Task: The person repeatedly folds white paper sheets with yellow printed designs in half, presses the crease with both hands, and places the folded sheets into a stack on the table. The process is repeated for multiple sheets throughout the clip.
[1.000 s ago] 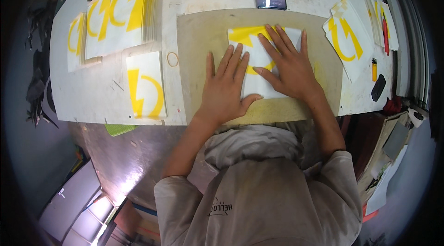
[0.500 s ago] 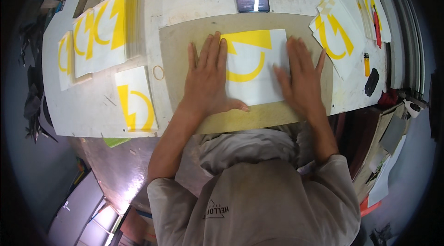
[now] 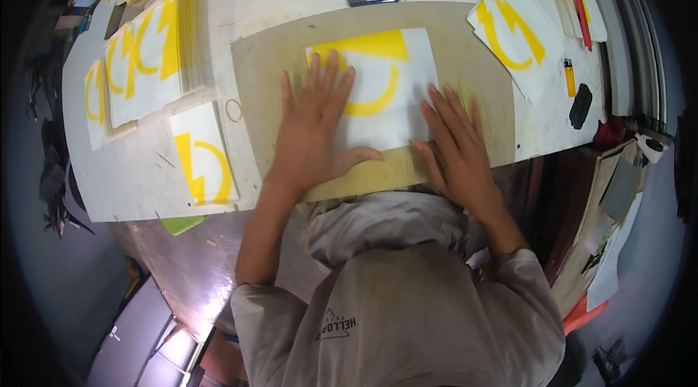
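Yellow/wht sheet (image 3: 378, 89) lies approx. centre of mat (image 3: 262, 60). Person's L hand (image 3: 313, 129), fingers apart, over mat's L half; R hand (image 3: 458, 147), fingers spread, nr mat's lower R edge.

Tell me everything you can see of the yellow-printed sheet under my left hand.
The white sheet looks like paper, roughly rectangular, with a yellow wedge along its far edge and a yellow curve nearer you. It lies slightly turned on a tan board. Your left hand covers its left side; your right hand is at its right edge.
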Demonstrator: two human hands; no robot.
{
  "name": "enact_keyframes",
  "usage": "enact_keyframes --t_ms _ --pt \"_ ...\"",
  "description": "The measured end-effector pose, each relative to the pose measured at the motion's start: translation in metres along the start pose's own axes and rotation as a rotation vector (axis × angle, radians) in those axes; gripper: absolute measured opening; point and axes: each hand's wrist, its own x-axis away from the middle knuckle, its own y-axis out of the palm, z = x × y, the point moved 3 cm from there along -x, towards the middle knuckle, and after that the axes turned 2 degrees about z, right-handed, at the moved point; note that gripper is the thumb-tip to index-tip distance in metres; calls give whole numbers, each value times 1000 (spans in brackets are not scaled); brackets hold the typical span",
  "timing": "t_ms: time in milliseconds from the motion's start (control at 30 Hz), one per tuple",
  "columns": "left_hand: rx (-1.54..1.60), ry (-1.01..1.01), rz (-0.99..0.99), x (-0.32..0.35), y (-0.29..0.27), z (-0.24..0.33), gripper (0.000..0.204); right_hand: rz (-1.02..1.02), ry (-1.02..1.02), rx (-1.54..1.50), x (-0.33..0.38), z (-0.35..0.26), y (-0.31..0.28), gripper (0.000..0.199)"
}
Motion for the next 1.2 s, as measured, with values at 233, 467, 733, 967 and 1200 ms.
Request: enact_keyframes --t_ms 233,467,733,967,1200 --pt "-31 -1 77 24 23 15 49 30 -134 -48 -31 12 20 46" --pt "-98 67 152 49 27 26 36 101 -289 -129 -8 9 25 40" --pt "17 -35 86 67 35 42 42 13 -218 -121 11 -7 27 45" --pt "33 -25 86 68 35 40 39 11 -204 -128 16 -9 28 47" --pt "58 -26 98 70 35 40 37 14 -207 -116 17 -9 30 47"
